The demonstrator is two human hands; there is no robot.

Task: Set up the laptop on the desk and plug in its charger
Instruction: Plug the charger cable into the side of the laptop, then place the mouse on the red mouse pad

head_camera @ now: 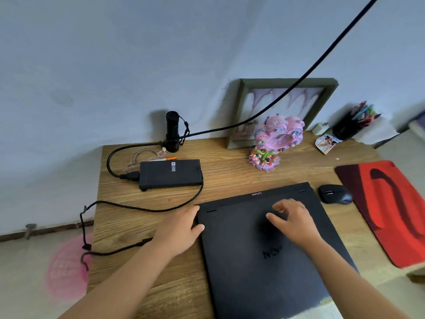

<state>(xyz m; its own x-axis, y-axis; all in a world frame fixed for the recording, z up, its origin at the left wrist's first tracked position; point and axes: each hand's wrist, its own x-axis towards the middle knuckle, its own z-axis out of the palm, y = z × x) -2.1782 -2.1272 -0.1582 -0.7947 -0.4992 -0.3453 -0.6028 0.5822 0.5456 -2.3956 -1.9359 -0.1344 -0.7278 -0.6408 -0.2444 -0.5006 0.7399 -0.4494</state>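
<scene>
Closed black laptop (264,249) lies flat on the wooden surface (147,229), lid down, nearer the front-right; left hand (181,231) at its back-left corner, thumb touching the lid edge, fingers on the side, whether they curl under it can't tell; right hand (292,219) rests on the lid w/ fingers spread and relaxed, holding nothing; charger brick (170,174) sits back-left, apart from laptop, its cable (128,207) looping off the left edge; mouse (334,194) just right of laptop, beside a red mousepad (391,208)
</scene>
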